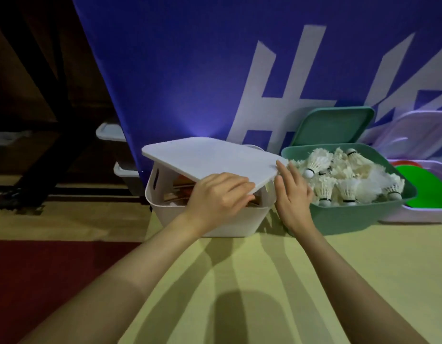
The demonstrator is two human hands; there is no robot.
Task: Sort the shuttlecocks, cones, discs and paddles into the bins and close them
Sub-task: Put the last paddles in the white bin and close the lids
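Note:
A white bin stands on the floor with its white lid lying tilted over it, the near edge raised. My left hand grips the lid's near edge, fingers curled over the top. My right hand holds the lid's right corner with fingers on its edge. Wooden paddle shapes show in the gap under the lid. To the right, a green bin holds several white shuttlecocks; its green lid leans behind it.
A pale purple bin at the far right holds green and red discs, its lid leaning behind. A blue banner stands upright behind the bins. More white bins sit at the left behind it. Yellow floor lies in front.

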